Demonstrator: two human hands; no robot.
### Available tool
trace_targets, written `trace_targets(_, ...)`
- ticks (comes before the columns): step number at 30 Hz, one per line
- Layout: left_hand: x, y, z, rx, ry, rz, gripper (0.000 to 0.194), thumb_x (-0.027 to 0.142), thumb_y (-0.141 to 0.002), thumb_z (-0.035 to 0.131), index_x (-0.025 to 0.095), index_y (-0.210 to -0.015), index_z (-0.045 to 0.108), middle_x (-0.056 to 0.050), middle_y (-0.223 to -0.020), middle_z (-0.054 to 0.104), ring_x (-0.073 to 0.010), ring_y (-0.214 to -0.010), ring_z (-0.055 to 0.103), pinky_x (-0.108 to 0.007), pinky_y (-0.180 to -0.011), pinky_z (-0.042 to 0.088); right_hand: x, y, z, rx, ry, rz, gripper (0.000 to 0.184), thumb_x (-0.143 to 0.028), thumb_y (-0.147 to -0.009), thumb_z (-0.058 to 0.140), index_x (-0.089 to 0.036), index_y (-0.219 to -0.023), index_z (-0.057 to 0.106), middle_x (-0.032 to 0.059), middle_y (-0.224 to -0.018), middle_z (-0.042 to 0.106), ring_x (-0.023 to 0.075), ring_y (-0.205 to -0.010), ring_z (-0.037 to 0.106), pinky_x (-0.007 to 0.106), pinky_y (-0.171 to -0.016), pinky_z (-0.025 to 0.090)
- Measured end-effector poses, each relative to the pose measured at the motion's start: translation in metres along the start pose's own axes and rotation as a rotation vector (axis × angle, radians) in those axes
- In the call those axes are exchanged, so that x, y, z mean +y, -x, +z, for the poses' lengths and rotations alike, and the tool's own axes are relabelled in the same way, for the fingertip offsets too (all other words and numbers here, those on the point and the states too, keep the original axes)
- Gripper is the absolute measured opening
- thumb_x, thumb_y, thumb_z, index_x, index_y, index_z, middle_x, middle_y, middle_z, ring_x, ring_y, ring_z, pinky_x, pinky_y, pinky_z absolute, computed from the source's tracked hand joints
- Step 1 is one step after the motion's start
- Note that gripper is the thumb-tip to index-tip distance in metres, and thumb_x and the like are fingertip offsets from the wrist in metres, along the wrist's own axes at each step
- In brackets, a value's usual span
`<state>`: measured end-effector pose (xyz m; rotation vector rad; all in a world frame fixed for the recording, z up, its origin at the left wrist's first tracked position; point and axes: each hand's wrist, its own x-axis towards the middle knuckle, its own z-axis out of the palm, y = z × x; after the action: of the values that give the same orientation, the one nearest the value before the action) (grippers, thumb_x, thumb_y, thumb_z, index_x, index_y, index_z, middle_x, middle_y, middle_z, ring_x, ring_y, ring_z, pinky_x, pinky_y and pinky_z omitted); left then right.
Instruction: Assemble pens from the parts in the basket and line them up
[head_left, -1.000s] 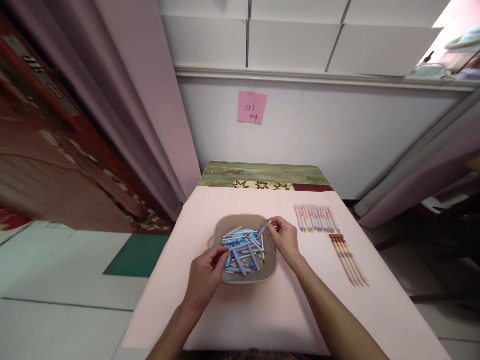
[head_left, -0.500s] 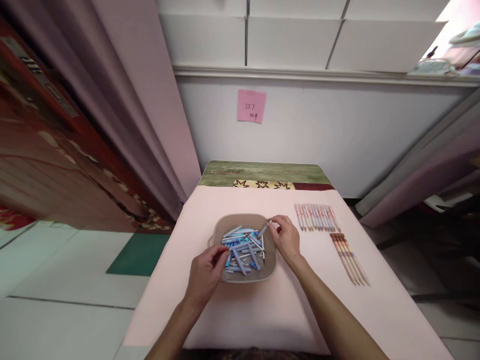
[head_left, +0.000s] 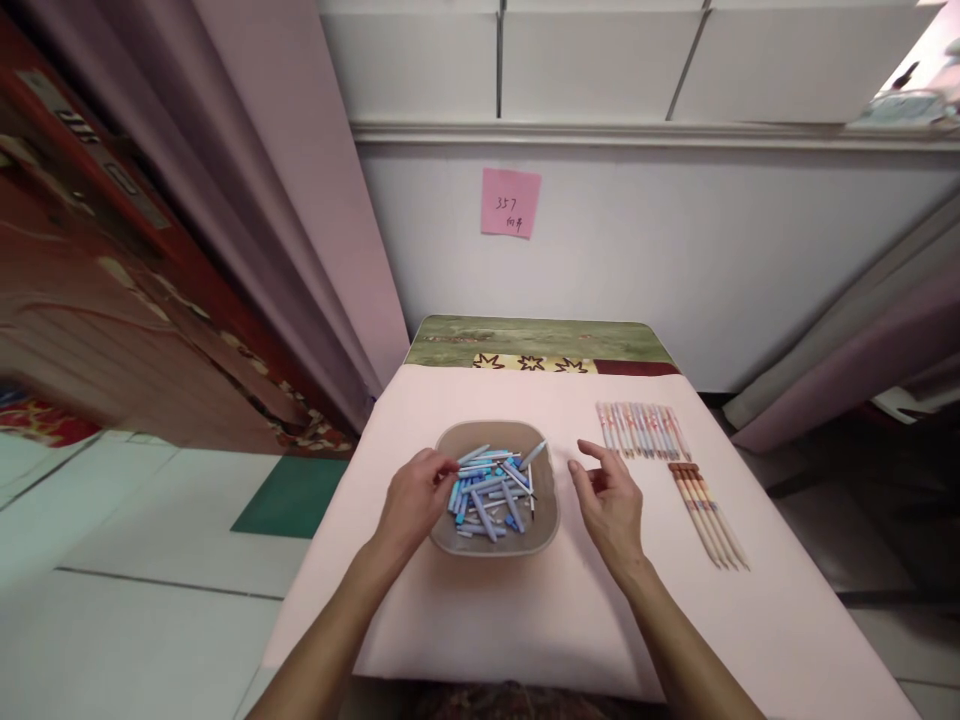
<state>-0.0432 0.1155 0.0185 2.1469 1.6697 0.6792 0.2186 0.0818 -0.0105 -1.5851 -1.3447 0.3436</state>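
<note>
A grey-brown plastic tub (head_left: 540,540) stands on the table, filled with loose blue, lavender and white pen parts (head_left: 491,490), some of them slim refills. My left hand (head_left: 414,500) reaches over the tub's left rim with thumb and fingers pinched together at the parts. What lies between those fingertips is too small to make out. To the right of the tub, my right hand (head_left: 613,505) hovers with thumb and fingers apart and nothing in it. One blue-grey pen barrel (head_left: 533,455) leans up against the tub's right inner wall.
On the table's right side lies a row of several printed pens (head_left: 641,430). Several brown-topped, cream pens (head_left: 709,515) lie side by side nearer me. A pink note (head_left: 510,203) is stuck on the white wall behind the pink-covered table (head_left: 450,620).
My right hand has let go of the blue-grey barrel at the tub's right rim and moved right, opening. My left hand has shifted up along the left rim.
</note>
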Motion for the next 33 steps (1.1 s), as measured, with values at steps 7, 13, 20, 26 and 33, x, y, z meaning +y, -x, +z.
trace_targets(7,0.01,-0.037,0.029,-0.355,-0.406,0.071,0.023,0.012,-0.084,0.045,0.021,-0.089,0.066,-0.007,-0.098,0.065,-0.0219,-0.094,0.061,-0.031,-0.077,0.044,-0.001,0.01,-0.012,-0.001,-0.071,-0.038,0.022,-0.036,-0.087,0.055,-0.021,-0.098,0.066,0.0053,-0.099,0.065,0.0106,-0.059,0.058,0.025,-0.056,0.048)
trace_targets(13,0.013,-0.045,0.042,-0.409,-0.481,0.052,0.033,0.005,-0.084,0.038,0.015,-0.091,0.068,-0.014,-0.097,0.068,-0.0242,-0.094,0.063,-0.035,-0.082,0.044,0.005,0.012,-0.017,-0.013,-0.107,-0.03,0.02,-0.036,-0.087,0.056,-0.02,-0.093,0.067,0.0047,-0.096,0.066,0.0112,-0.059,0.059,0.026,-0.057,0.049)
trace_targets(20,0.013,-0.045,0.03,-0.37,-0.479,0.029,0.024,0.014,-0.084,0.045,0.019,-0.096,0.066,-0.011,-0.099,0.069,-0.0247,-0.095,0.062,-0.033,-0.08,0.043,0.005,0.011,-0.02,-0.021,-0.128,-0.029,0.019,-0.035,-0.087,0.056,-0.021,-0.093,0.068,0.0042,-0.096,0.066,0.0114,-0.06,0.06,0.026,-0.057,0.05)
trace_targets(26,0.013,-0.051,0.012,-0.322,-0.44,0.024,0.018,0.023,-0.084,0.047,0.023,-0.091,0.064,-0.006,-0.094,0.069,-0.0224,-0.09,0.062,-0.03,-0.075,0.042,0.006,0.012,-0.022,-0.033,-0.133,0.0,0.022,-0.037,-0.088,0.055,-0.02,-0.091,0.068,0.0048,-0.093,0.067,0.0129,-0.061,0.06,0.028,-0.059,0.05)
trace_targets(33,0.013,-0.052,0.012,-0.3,-0.406,0.013,0.014,0.022,-0.082,0.05,0.022,-0.086,0.063,-0.006,-0.092,0.069,-0.0222,-0.086,0.062,-0.03,-0.072,0.041,0.009,0.014,-0.021,-0.053,-0.144,0.024,0.022,-0.038,-0.087,0.056,-0.02,-0.089,0.068,0.0046,-0.089,0.067,0.0134,-0.062,0.06,0.027,-0.058,0.05)
